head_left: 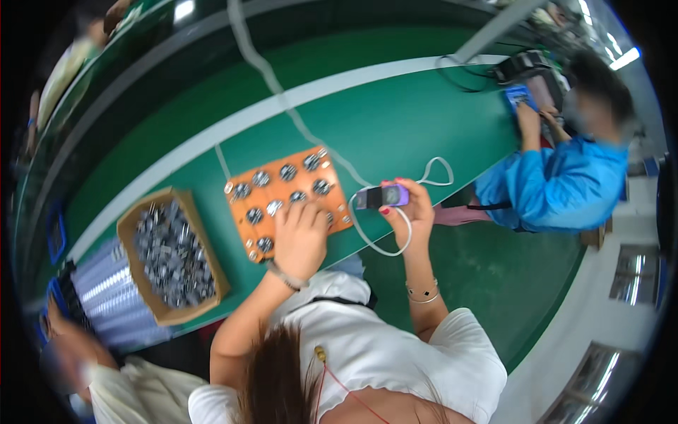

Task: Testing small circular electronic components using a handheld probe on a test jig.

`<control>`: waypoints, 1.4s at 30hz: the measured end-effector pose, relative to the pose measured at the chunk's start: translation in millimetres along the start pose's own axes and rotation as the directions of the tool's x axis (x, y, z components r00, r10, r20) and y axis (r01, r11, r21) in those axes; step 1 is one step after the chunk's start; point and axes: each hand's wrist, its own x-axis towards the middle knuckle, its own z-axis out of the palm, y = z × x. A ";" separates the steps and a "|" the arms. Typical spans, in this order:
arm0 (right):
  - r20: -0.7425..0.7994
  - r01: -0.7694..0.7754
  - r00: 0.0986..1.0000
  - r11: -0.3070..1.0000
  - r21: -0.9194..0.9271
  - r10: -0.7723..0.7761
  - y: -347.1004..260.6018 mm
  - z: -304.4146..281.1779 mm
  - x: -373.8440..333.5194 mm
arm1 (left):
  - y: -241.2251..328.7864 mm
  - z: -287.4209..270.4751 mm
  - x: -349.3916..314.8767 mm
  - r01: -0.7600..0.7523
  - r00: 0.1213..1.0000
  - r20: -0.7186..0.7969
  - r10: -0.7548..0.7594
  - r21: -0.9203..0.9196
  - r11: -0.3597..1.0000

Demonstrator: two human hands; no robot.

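An orange board [238,212] lies on the green bench, with rows of round silvery metal parts [287,172] set in it. My left hand [302,237] rests over the board's near edge, palm down. Its fingers are bent together among the round parts; whatever they pinch is hidden beneath them. To the right of the board, my right hand [418,212] is raised and closed around a small purple and black handheld device [382,197]. A white cord [381,251] loops below the device and hangs by my fingers.
A cardboard box [220,272] full of small grey metal pieces stands left of the board. Beyond it lie clear plastic trays [113,283]. A pale cable [265,71] hangs across the bench [395,106]. A co-worker in blue [565,177] works at the right; another person sits lower left.
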 end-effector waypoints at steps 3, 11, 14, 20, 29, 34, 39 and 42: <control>0.019 -0.020 1.000 1.000 0.012 0.020 -6.4 -2.4 2.0 | -0.4 -4.7 -0.2 -0.071 0.997 -0.041 0.070 -0.032 0.997; 0.008 -0.382 0.924 0.920 0.086 0.383 7.4 -2.6 -22.5 | 2.2 -29.5 -29.6 0.013 0.998 -0.054 -0.027 -0.261 0.965; 0.050 -0.135 0.985 0.914 -0.382 0.167 5.5 1.5 -21.6 | 1.1 -34.9 -49.6 0.182 0.953 -0.228 -0.199 -0.090 0.979; 0.252 -0.005 0.946 0.788 -0.616 0.202 -2.8 16.2 -19.0 | -14.5 -13.5 -66.3 0.405 0.865 -0.212 -0.454 -0.240 0.882; 0.216 0.071 0.973 0.798 -0.599 0.075 24.1 49.7 38.5 | -46.4 1.7 -15.8 0.427 0.784 -0.349 -0.513 -0.297 0.854; 0.118 0.005 0.985 0.653 -0.757 0.129 28.4 69.4 79.1 | -79.8 21.1 31.6 0.437 0.745 -0.430 -0.510 -0.262 0.860; 0.126 0.218 0.975 0.704 -0.676 -0.181 30.6 31.2 65.5 | -108.1 35.8 95.3 0.444 0.711 -0.484 -0.510 -0.254 0.859; 0.061 0.150 0.988 0.817 -0.557 -0.140 12.9 20.4 35.8 | -146.5 32.6 118.0 0.494 0.673 -0.514 -0.532 -0.222 0.841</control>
